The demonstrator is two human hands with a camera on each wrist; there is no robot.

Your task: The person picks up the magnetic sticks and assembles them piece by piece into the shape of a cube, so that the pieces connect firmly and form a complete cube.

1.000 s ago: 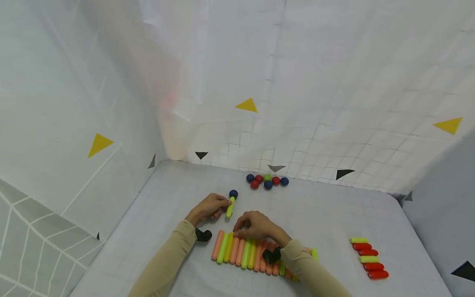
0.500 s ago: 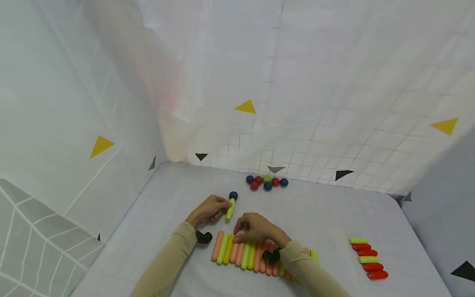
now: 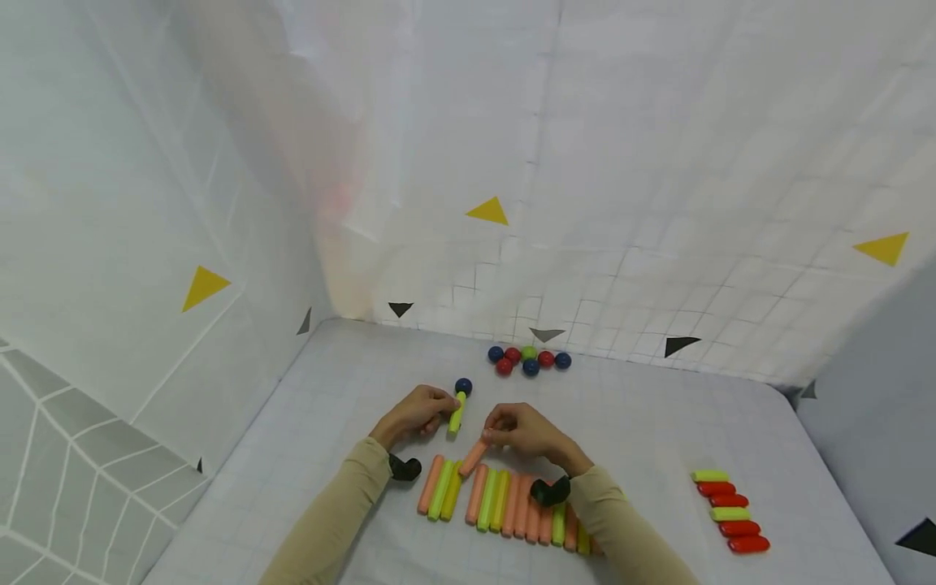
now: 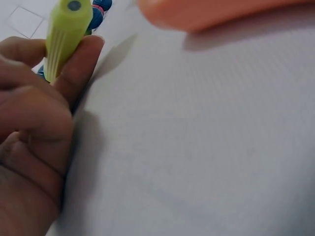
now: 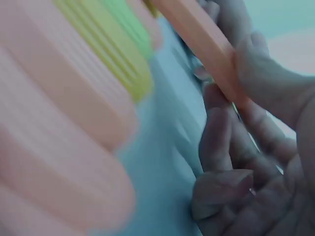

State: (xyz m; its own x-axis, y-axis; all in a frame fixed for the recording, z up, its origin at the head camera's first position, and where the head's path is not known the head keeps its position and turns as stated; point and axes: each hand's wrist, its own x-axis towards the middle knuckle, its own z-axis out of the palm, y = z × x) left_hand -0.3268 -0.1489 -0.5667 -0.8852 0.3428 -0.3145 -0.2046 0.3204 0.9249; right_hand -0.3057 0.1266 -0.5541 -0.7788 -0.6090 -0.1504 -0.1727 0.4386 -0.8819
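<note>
My left hand pinches a yellow-green toy building stick between thumb and fingers. A dark blue ball sits at the stick's far end; in the left wrist view a dark round spot marks the near end. With thumb and fingertips, my right hand grips an orange building stick, slanted over a gap in the row of sticks. To the gap's left lie an orange, a yellow-green and a yellow stick. Several orange, yellow-green and yellow sticks continue on the right, partly hidden under my right forearm.
Several blue, red and green balls lie in a cluster at the back of the table, near the wall. At the right, short red and yellow-green pieces form a column. White fabric walls enclose the table.
My right hand has lifted the orange stick out of the row and moved it a little to the right and away, opening a gap. My left hand stays on its stick.
</note>
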